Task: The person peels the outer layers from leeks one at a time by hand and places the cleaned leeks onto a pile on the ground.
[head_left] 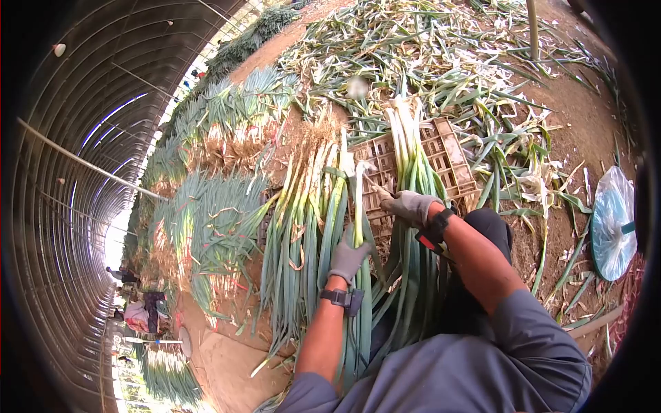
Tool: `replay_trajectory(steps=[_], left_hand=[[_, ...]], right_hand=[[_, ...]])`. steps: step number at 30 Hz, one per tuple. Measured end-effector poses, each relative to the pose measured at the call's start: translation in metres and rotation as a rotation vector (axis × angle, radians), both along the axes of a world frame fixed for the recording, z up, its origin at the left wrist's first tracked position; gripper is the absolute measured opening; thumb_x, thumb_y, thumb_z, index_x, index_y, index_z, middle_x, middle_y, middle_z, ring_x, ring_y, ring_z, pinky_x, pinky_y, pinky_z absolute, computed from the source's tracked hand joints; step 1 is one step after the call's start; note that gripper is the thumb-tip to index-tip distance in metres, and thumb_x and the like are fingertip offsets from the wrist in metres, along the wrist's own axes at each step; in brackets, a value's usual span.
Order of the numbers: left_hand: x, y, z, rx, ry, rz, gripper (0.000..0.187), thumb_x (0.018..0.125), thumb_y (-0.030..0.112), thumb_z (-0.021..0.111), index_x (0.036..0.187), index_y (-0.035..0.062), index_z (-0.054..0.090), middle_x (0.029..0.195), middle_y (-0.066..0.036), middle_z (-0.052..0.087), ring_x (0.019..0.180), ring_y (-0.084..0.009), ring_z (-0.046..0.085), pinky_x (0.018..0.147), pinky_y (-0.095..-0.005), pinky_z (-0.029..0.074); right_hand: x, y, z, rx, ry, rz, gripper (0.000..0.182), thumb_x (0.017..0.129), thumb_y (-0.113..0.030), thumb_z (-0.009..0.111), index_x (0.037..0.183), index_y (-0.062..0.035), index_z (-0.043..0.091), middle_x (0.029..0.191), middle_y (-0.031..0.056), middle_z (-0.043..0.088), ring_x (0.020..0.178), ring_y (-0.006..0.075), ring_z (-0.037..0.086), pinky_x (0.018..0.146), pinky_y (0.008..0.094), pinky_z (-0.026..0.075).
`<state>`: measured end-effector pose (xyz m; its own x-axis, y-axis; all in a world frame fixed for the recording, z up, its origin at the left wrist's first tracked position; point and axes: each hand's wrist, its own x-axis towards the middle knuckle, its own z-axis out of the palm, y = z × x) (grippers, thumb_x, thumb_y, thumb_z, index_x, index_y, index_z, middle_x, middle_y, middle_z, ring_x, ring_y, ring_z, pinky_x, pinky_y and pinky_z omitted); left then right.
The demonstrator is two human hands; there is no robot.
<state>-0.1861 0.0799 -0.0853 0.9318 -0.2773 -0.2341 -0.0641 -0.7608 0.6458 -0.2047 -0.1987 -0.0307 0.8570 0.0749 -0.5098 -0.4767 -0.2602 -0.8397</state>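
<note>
Gloves cover both hands. Left hand (348, 259) is wrapped around one leek stalk (359, 206), steadying it upright-ish; right hand (410, 206), at two o'clock, is closed, seemingly pulling its outer skin. Cleaned leeks (410, 148) rest across crate (451, 155).

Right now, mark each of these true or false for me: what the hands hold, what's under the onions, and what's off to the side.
1. The left hand grips a green onion stalk. True.
2. Both hands are bare. False: the right hand and the left wear grey gloves.
3. A plastic crate lies under the trimmed onions. True.
4. The ground is swept clean. False: cut leaves litter it.
</note>
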Motion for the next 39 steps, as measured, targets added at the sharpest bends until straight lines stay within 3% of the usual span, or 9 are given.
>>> replay_trajectory(steps=[6,10,13,23,28,29,33,36,39], left_hand=[[0.053,-0.051,0.090,-0.306,0.003,-0.071,0.098,0.086,0.030,0.078,0.157,-0.0081,0.022,0.159,-0.026,0.038,0.146,-0.0286,0.041,0.119,-0.0349,0.034],[0.101,-0.117,0.169,-0.265,-0.165,-0.146,0.083,0.093,0.027,0.069,0.158,-0.0033,0.027,0.148,-0.030,0.049,0.133,-0.0336,0.054,0.114,-0.0381,0.042],[0.126,-0.163,0.199,-0.251,-0.188,-0.271,0.090,0.092,0.053,0.066,0.155,-0.0036,0.034,0.143,-0.029,0.055,0.136,-0.0332,0.052,0.115,-0.0382,0.040],[0.093,-0.147,0.007,-0.135,-0.006,-0.340,0.044,0.097,0.036,0.062,0.133,0.0093,0.066,0.123,-0.016,0.072,0.113,-0.0266,0.069,0.100,-0.0348,0.051],[0.124,-0.072,0.017,0.466,-0.119,-0.068,0.043,0.097,0.044,0.057,0.125,0.0139,0.070,0.116,-0.017,0.073,0.110,-0.0340,0.069,0.095,-0.0470,0.054],[0.130,-0.067,0.016,0.605,-0.078,-0.068,0.049,0.095,0.052,0.057,0.122,0.0127,0.070,0.115,-0.018,0.073,0.110,-0.0333,0.069,0.093,-0.0464,0.055],[0.125,-0.084,-0.006,0.747,-0.093,-0.083,0.052,0.088,0.056,0.063,0.110,0.0108,0.074,0.112,-0.019,0.074,0.107,-0.0365,0.070,0.092,-0.0449,0.054],[0.140,-0.086,-0.054,0.735,-0.234,-0.152,0.048,0.086,0.052,0.068,0.112,0.0118,0.073,0.113,-0.019,0.073,0.109,-0.0356,0.070,0.092,-0.0441,0.055],[0.175,-0.097,-0.041,0.520,-0.056,-0.156,0.039,0.087,0.041,0.071,0.112,0.0106,0.070,0.108,-0.016,0.075,0.099,-0.0323,0.072,0.085,-0.0425,0.057]], right_hand=[[-0.005,-0.031,-0.014,0.210,-0.090,-0.056,0.058,0.096,-0.062,0.057,0.099,-0.0047,0.064,0.074,0.0047,0.060,0.051,0.0136,0.056,0.040,0.0292,0.041],[-0.015,-0.051,0.009,0.451,-0.108,-0.325,0.047,0.101,-0.054,0.054,0.092,-0.0086,0.061,0.064,0.0015,0.052,0.044,0.0117,0.046,0.038,0.0294,0.034],[-0.018,-0.073,0.021,0.376,-0.107,-0.477,0.044,0.099,-0.052,0.055,0.083,-0.0112,0.058,0.059,-0.0001,0.051,0.042,0.0115,0.045,0.038,0.0286,0.032],[-0.018,-0.074,0.002,0.362,-0.091,-0.254,0.045,0.099,-0.054,0.056,0.100,-0.0087,0.059,0.071,0.0008,0.056,0.047,0.0103,0.049,0.041,0.0281,0.039],[-0.016,-0.020,0.010,0.123,0.011,0.073,0.048,0.099,-0.050,0.054,0.104,-0.0023,0.061,0.072,0.0047,0.059,0.051,0.0148,0.057,0.041,0.0304,0.043],[-0.019,-0.009,0.016,0.093,-0.054,0.026,0.077,0.096,-0.072,0.043,0.090,0.0013,0.066,0.061,0.0093,0.059,0.046,0.0193,0.058,0.041,0.0354,0.042],[-0.001,-0.003,-0.005,0.015,-0.035,0.058,0.079,0.097,-0.073,0.041,0.084,0.0012,0.065,0.057,0.0100,0.057,0.041,0.0209,0.055,0.040,0.0362,0.044],[0.008,-0.012,-0.001,0.048,0.020,0.040,0.055,0.098,-0.053,0.052,0.111,-0.0005,0.062,0.076,0.0058,0.062,0.053,0.0150,0.061,0.041,0.0304,0.045],[0.005,-0.024,0.026,0.084,0.022,-0.083,0.054,0.097,-0.053,0.057,0.108,-0.0008,0.061,0.076,0.0051,0.060,0.054,0.0138,0.061,0.041,0.0290,0.044]])
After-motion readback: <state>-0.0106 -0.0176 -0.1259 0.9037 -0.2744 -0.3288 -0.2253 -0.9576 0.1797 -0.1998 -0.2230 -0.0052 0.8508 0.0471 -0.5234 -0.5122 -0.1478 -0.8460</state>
